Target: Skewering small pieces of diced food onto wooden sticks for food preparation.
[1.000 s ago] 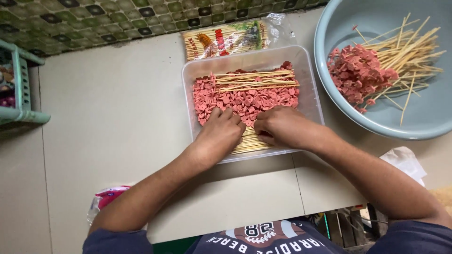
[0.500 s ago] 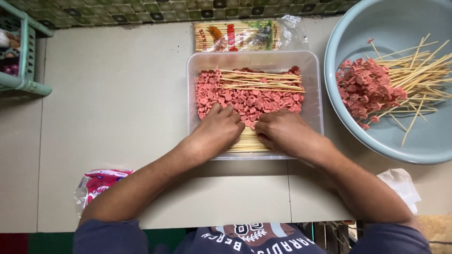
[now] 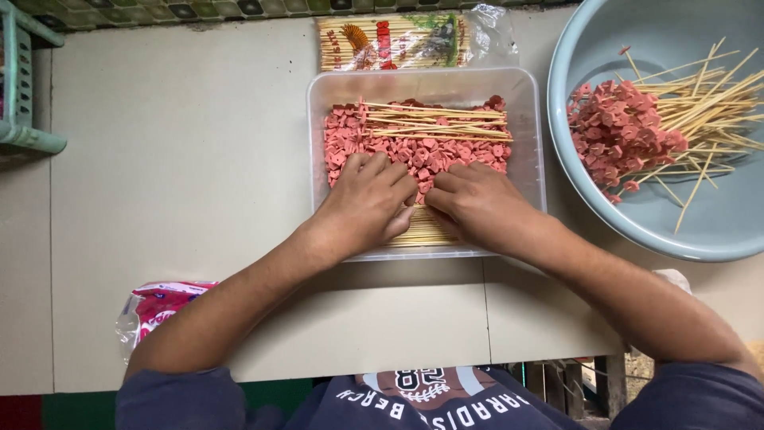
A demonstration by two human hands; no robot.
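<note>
Both hands rest palm-down inside a clear rectangular plastic tub (image 3: 532,159) on the pale surface (image 3: 175,159); the left hand (image 3: 368,203) and right hand (image 3: 477,205) press curled fingers into small pink sausage slices (image 3: 350,135); whether they grip any, I cannot tell; thin bamboo skewers (image 3: 430,123) lie across the slices.

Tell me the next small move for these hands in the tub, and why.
Probably lift one stick with the right hand and pinch a pink piece with the left hand: both hands rest where pieces meet bare sticks, and skewered ones lie in the basin.
</note>
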